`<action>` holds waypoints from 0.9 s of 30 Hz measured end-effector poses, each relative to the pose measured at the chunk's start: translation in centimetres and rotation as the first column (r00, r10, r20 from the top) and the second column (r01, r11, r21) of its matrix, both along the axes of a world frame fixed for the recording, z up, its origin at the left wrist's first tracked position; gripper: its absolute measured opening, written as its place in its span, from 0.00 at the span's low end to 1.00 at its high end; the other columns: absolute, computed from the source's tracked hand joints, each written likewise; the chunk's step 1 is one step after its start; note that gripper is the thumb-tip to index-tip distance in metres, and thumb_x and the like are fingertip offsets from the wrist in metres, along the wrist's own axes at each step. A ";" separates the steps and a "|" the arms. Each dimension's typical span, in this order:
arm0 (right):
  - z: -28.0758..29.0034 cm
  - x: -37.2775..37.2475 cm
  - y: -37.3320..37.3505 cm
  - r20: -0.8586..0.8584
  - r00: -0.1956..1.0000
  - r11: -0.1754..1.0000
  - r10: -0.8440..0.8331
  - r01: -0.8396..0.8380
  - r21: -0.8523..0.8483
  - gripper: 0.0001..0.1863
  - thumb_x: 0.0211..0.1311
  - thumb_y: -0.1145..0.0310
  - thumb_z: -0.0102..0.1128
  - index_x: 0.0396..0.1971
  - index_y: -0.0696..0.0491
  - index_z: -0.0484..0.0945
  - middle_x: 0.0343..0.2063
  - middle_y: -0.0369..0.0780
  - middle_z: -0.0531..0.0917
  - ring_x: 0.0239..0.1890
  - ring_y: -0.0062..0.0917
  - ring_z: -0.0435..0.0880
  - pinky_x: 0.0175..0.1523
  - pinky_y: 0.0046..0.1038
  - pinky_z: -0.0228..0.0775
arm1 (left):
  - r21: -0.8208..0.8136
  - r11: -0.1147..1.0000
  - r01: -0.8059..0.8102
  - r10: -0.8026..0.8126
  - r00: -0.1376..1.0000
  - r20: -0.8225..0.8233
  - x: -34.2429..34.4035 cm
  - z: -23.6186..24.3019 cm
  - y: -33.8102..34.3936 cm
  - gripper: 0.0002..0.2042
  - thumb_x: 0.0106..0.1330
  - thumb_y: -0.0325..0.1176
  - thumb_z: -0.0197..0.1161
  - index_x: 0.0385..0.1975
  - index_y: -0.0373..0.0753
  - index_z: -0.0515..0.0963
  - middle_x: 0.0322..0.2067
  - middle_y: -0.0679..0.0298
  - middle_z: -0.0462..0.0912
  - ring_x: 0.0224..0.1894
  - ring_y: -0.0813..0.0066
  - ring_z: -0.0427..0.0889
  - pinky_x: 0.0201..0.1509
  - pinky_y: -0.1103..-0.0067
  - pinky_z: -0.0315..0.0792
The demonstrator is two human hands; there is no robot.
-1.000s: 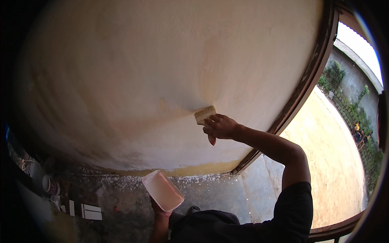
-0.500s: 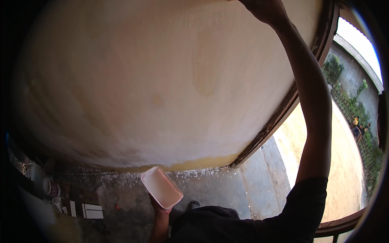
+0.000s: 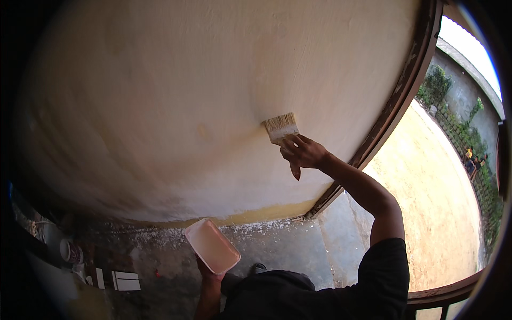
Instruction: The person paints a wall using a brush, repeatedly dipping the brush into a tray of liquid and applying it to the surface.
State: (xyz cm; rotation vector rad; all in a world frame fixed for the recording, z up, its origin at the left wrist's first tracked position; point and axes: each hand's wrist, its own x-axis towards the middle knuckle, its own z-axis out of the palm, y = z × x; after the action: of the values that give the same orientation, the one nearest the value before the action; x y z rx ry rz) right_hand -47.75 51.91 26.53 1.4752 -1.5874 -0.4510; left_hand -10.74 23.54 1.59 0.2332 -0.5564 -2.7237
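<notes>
My right hand (image 3: pixel 305 152) is closed around a wide paintbrush (image 3: pixel 282 127), its pale bristles up against the wall (image 3: pixel 202 96) and the tip of its handle showing below my fingers. The wall is cream and whitish, with darker, yellowish patches. Down by my body, my left hand (image 3: pixel 209 271) holds a shallow rectangular tray (image 3: pixel 213 246), pale pink-white inside, from its near underside. Most of the left fingers are hidden beneath the tray.
A brown wooden frame (image 3: pixel 397 109) edges the wall on the right, with a sunlit yard (image 3: pixel 426 213) beyond it. On the grey floor (image 3: pixel 282 248) at left are a white bucket (image 3: pixel 68 250) and white flat pieces (image 3: pixel 126 281). Distant people (image 3: pixel 472 162) show at far right.
My right arm has come down from the top edge, bringing the paintbrush into view against the middle of the wall. The left hand and tray have barely moved.
</notes>
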 end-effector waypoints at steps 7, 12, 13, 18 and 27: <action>8.3 0.8 0.4 0.649 0.750 0.992 -0.124 0.083 0.093 0.20 0.48 0.71 0.66 0.45 0.43 0.83 0.44 0.34 0.80 0.44 0.31 0.83 0.44 0.35 0.81 | 0.089 0.996 0.012 -0.017 0.998 0.063 0.0 1.3 -0.1 0.25 0.75 0.52 0.46 0.65 0.45 0.67 0.57 0.64 0.77 0.58 0.62 0.78 0.60 0.61 0.75; 26.5 0.8 1.2 0.877 0.480 0.936 -0.035 0.322 -0.139 0.12 0.60 0.74 0.66 0.44 0.55 0.83 0.45 0.38 0.86 0.47 0.26 0.85 0.56 0.29 0.77 | 0.099 0.995 0.006 -0.015 0.996 0.091 -0.6 2.6 0.8 0.24 0.75 0.53 0.45 0.64 0.45 0.68 0.57 0.64 0.77 0.57 0.62 0.78 0.60 0.60 0.75; 29.8 0.2 2.1 0.841 0.536 0.919 -0.073 0.365 -0.153 0.12 0.60 0.72 0.67 0.45 0.54 0.83 0.44 0.38 0.86 0.47 0.24 0.85 0.57 0.28 0.77 | 0.113 0.993 0.016 -0.023 0.998 0.056 -1.0 2.6 1.0 0.25 0.75 0.51 0.46 0.64 0.44 0.67 0.57 0.62 0.77 0.57 0.60 0.78 0.60 0.58 0.74; 40.7 2.9 2.4 0.556 0.803 0.887 0.214 0.079 -0.455 0.09 0.55 0.75 0.65 0.37 0.53 0.84 0.35 0.44 0.85 0.36 0.40 0.85 0.43 0.31 0.80 | 0.172 0.985 0.036 -0.035 0.999 -0.012 -1.3 2.3 1.4 0.26 0.73 0.49 0.49 0.65 0.41 0.66 0.57 0.58 0.77 0.57 0.57 0.78 0.60 0.55 0.74; 23.7 -1.5 1.5 -0.332 0.942 0.927 0.045 -0.164 -0.338 0.23 0.36 0.66 0.72 0.39 0.45 0.80 0.42 0.32 0.81 0.47 0.29 0.84 0.47 0.29 0.84 | 0.004 1.000 0.000 0.000 1.000 -0.023 -1.4 5.2 2.0 0.25 0.75 0.50 0.47 0.66 0.45 0.66 0.58 0.64 0.77 0.58 0.63 0.78 0.60 0.61 0.74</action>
State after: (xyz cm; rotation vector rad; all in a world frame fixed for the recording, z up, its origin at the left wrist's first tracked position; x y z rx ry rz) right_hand -49.27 53.40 50.24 1.1332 -1.2464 -0.2957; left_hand -12.13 25.59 6.82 0.2024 -0.5443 -2.7245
